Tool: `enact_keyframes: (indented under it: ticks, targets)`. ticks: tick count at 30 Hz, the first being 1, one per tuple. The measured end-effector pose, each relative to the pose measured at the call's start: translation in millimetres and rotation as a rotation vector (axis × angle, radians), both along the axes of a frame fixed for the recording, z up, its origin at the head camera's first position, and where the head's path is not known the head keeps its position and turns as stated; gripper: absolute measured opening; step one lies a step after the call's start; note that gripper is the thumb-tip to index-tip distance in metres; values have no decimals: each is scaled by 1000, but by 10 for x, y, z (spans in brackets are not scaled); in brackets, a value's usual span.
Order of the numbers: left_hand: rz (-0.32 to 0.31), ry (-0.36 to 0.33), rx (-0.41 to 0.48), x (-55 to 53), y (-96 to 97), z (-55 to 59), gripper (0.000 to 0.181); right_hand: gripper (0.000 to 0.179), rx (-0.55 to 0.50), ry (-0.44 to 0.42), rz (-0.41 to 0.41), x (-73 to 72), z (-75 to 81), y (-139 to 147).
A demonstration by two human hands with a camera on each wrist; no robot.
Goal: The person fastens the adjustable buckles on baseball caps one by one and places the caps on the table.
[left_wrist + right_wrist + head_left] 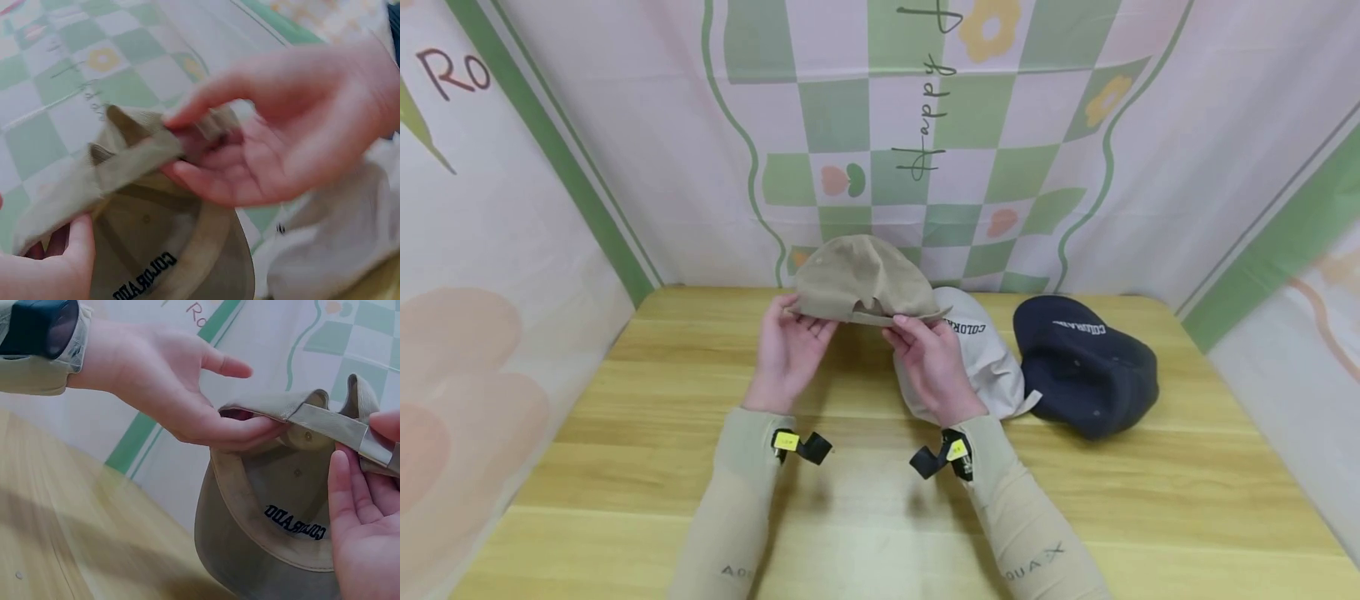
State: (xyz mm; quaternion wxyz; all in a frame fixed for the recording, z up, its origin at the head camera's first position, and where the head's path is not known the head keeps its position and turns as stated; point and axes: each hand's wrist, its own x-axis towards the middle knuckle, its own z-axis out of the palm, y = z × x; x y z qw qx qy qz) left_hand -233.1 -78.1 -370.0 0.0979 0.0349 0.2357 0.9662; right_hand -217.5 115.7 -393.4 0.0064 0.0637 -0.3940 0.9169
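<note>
Raised over the back of the table is a khaki cap [853, 271], its rear opening and strap toward me. My left hand [786, 350] supports its left edge, palm up. In the right wrist view the left fingers [244, 429] lie fairly straight under the band, with the thumb lifted off the cloth. My right hand [931, 362] pinches the back strap [140, 162] between thumb and fingers, beside the metal buckle [375, 447]. Inside the crown, dark COLORADO lettering [294, 522] shows on the far side.
A white cap [992, 367] lies on the wooden table [647, 433], partly behind my right hand. Right of it sits a navy cap [1090, 367]. A checked green and white curtain [902, 125] hangs along the table's back edge, with more cloth at both sides.
</note>
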Motion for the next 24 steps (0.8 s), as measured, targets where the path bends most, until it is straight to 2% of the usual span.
enact_keyframes:
  ticks: [5, 8, 13, 19, 21, 24]
  targets:
    - [-75, -90, 226, -8, -84, 46, 70, 27, -12, -30, -10, 9, 4, 13]
    - [-79, -129, 277, -19, -110, 54, 79, 27, -18, -40, -13, 13, 5, 17]
    - [-85, -164, 248, -27, -129, 52, 84, 26, -16, -38, -8, 24, 3, 17]
    - [-91, -188, 169, -41, -139, 35, 88, 9, -16, -58, -3, 31, 11, 30]
    - [-89, -191, 137, -49, -137, 26, 86, 15, -11, -67, 11, 24, 14, 42]
    - [-79, -197, 94, -60, -130, 13, 78, 37, -8, -79, 37, 16, 21, 63]
